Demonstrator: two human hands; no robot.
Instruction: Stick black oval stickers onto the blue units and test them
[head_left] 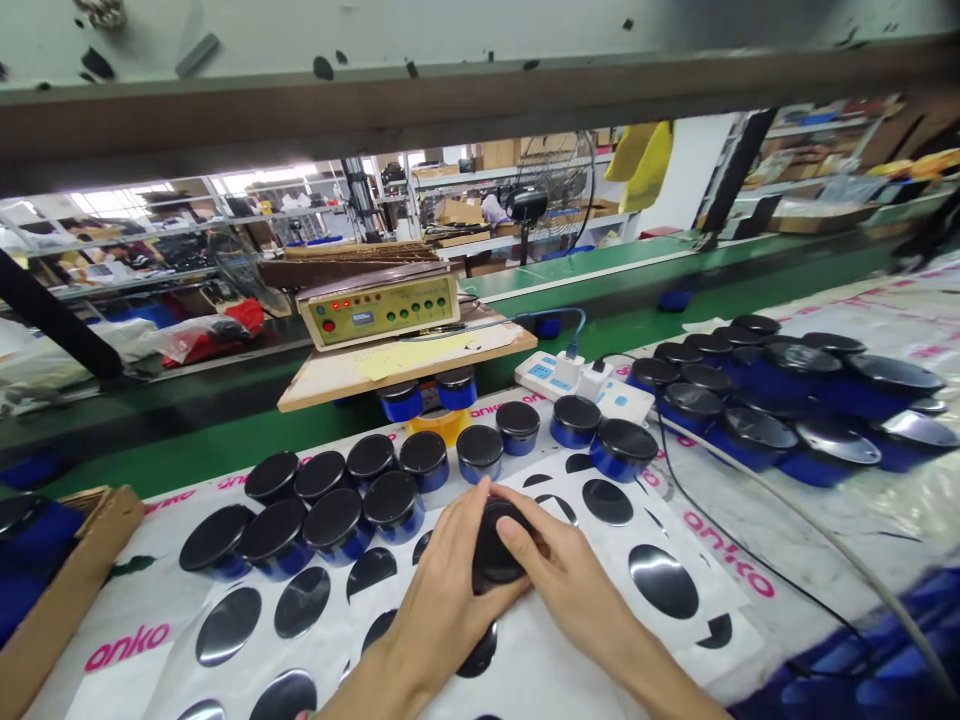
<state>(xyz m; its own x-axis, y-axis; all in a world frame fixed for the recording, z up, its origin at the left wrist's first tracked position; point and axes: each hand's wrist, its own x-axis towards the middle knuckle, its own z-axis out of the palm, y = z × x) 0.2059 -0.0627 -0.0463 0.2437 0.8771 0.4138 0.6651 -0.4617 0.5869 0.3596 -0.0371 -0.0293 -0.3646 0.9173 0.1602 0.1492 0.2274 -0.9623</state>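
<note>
Both my hands are closed round a small round container with a black top (495,548), above sheets of stickers. My left hand (442,565) wraps its far and left side, fingertips meeting those of the other hand at the top. My right hand (562,560) grips the right side, its thumb lying on the black top. Under them lies a white sheet with round black stickers (664,580). Just beyond stand several similar blue containers with black tops (394,500), in two rough rows. The held container's sides are mostly hidden by my fingers.
A control box with lit red lights (382,310) sits on a wooden board (322,382). A power strip (551,375) and cables lie behind. More blue containers (757,430) crowd the right. A cardboard box (90,570) stands at left; a beam (480,100) crosses overhead.
</note>
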